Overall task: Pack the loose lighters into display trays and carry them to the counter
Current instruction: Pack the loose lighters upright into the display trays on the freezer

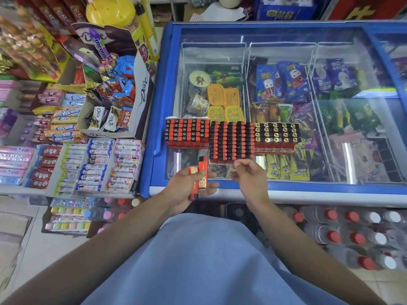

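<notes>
Three display trays of red lighters stand side by side on the glass lid of a blue freezer: a left tray (pixel 186 133), a larger middle tray (pixel 231 142) and a right tray (pixel 277 135). My left hand (pixel 187 190) holds a few loose red lighters (pixel 199 176) just in front of the left tray. My right hand (pixel 250 175) hovers at the near edge of the middle tray, fingers curled loosely, thumb and forefinger close together. I cannot tell whether it pinches anything.
The freezer's blue frame (pixel 154 106) runs along its left and near edges; ice creams show under the glass. Shelves of sweets and chocolate boxes (pixel 92 155) fill the left. Bottled drinks (pixel 352 236) stand on the floor at the right.
</notes>
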